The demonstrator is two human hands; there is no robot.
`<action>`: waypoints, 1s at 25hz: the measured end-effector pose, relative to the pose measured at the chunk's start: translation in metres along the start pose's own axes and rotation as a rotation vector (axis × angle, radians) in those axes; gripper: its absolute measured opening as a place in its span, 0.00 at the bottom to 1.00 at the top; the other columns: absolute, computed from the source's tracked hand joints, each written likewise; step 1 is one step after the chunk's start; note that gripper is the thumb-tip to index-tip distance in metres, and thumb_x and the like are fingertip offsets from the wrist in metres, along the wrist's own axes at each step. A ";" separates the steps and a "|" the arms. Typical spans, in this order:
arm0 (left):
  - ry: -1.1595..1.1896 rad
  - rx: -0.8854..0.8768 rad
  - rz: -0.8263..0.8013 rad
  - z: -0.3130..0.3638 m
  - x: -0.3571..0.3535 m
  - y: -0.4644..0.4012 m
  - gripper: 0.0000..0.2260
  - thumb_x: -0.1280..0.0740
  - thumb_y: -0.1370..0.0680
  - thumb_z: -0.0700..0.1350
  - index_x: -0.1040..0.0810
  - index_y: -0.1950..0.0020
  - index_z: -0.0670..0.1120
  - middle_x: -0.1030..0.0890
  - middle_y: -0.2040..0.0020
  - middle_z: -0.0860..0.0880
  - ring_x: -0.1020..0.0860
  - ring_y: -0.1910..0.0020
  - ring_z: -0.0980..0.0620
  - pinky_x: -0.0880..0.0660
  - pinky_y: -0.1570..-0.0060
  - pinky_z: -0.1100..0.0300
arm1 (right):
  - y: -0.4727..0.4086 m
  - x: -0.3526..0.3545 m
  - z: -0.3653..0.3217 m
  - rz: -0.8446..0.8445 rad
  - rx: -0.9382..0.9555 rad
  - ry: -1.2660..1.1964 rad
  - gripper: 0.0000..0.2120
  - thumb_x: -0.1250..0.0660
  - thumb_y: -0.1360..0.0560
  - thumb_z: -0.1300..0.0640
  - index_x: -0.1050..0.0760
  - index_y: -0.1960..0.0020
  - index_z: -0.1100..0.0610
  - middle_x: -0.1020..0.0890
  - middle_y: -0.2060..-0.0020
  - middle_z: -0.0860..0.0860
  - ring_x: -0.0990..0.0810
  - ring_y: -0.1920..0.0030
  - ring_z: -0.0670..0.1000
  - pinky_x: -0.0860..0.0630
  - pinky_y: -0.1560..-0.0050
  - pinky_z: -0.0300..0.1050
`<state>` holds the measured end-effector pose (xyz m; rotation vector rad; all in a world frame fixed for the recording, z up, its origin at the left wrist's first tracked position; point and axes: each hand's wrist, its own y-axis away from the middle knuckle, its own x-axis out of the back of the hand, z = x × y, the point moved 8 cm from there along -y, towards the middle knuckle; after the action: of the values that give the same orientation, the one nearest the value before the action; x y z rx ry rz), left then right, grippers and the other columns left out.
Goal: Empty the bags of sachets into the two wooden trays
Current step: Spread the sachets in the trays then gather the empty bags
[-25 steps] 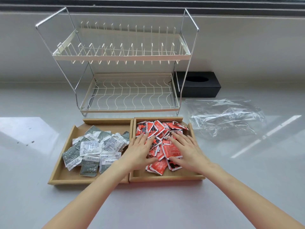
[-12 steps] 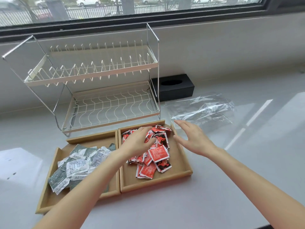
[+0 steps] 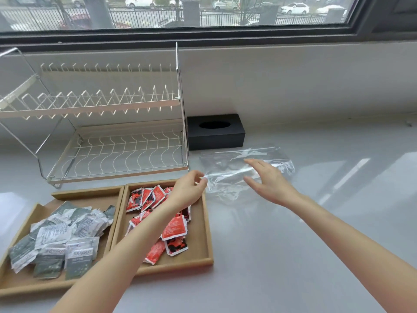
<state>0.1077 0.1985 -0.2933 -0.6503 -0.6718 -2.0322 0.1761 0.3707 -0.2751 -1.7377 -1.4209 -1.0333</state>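
Item: clear plastic bags (image 3: 246,170), flat on worktop just R of red-sachet tray (image 3: 206,233), long axis L–R. Left hand (image 3: 188,190) grip: pinching bag's near-L corner. Right hand (image 3: 268,180) grip: spread, above bag middle. Both trays filled.

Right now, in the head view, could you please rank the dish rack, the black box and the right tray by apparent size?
1. Dish rack, clearly largest.
2. Right tray, though nearer the camera.
3. Black box, smallest, though farther away.
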 end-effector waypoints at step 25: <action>1.361 0.850 0.119 -0.020 -0.143 -0.073 0.03 0.34 0.26 0.42 0.27 0.58 0.45 0.28 0.60 0.47 0.28 0.63 0.52 0.28 0.59 0.63 | -0.178 -0.063 0.120 -0.592 0.013 0.364 0.47 0.30 0.33 0.43 0.55 0.25 0.53 0.39 0.28 0.58 0.41 0.29 0.60 0.45 0.30 0.55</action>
<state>0.1104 0.3014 -0.4180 1.0821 -0.5033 -1.3847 0.0157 0.4799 -0.3855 -1.0485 -1.7210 -1.5475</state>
